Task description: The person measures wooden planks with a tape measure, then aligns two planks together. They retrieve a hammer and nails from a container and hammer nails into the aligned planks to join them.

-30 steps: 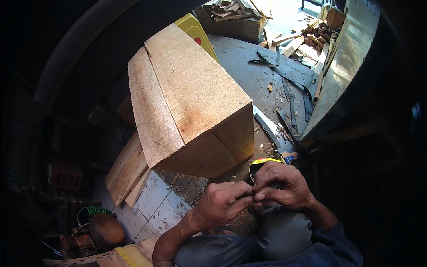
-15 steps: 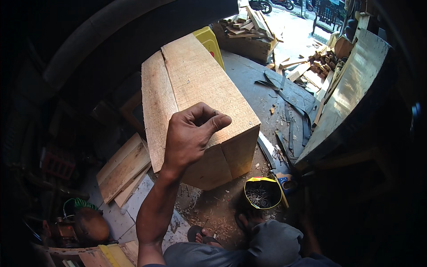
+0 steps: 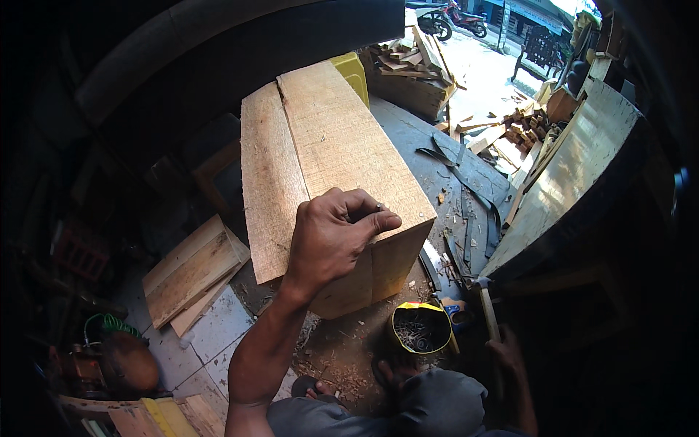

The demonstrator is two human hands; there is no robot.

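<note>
Pinching nail (image 3: pixel 380 207): left grip (image 3: pixel 329 237) | right grip (image 3: pixel 507 349) clamped on hammer (image 3: pixel 488 309) | tub (image 3: pixel 421 306) beside saw (image 3: pixel 455 310)

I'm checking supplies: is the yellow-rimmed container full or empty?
Partly filled: the container holds loose nails, lying below its rim; how deep they go is hidden.

- we see tan, streaked grain on our wooden box (image 3: pixel 349 146);
- yellow rims our tin (image 3: pixel 420 305);
- our trousers (image 3: pixel 444 404) look grey;
- the saw handle (image 3: pixel 456 310) shows blue
</note>
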